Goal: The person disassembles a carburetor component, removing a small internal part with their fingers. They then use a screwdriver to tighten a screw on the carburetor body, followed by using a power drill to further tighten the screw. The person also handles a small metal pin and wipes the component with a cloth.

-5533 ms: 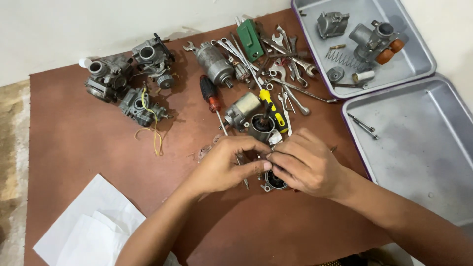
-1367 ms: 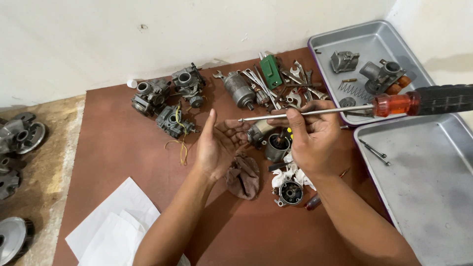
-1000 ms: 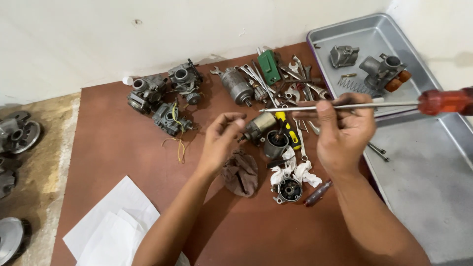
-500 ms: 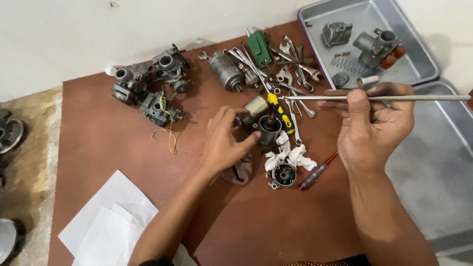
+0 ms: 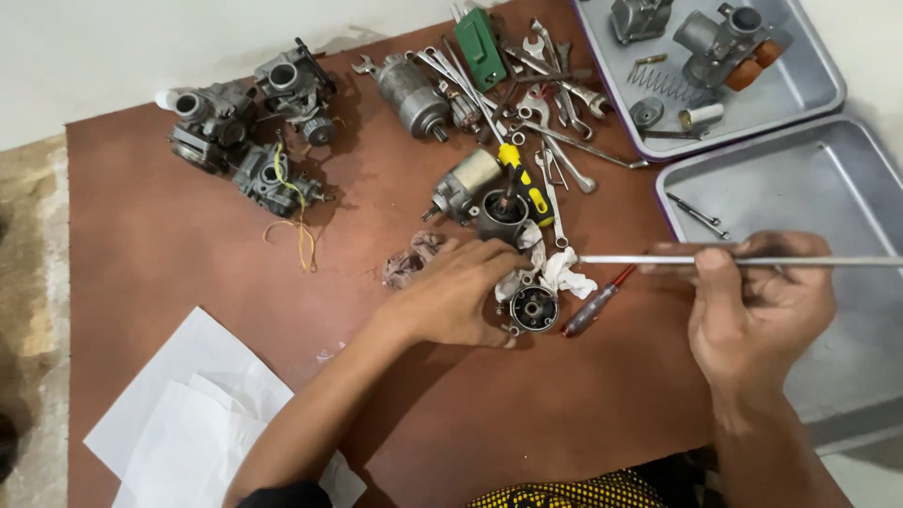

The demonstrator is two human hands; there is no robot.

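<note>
Brown table [image 5: 141, 263]; long screwdriver shaft [image 5: 752, 261] pinched in right-hand fingers [image 5: 712, 273].

The left hand [image 5: 458, 299] has dropped onto the round part [image 5: 533, 308].

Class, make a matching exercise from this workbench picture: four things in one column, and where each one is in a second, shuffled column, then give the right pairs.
Things
1. long silver metal rod
2. white sheets of paper
3. coiled metal spring
4. green rectangular block

Places
A. in the upper grey metal tray
B. among the spanners at the far edge of the brown table
C. held in the right hand
D. at the near left corner of the table

Pairs: 1-C, 2-D, 3-A, 4-B
</note>
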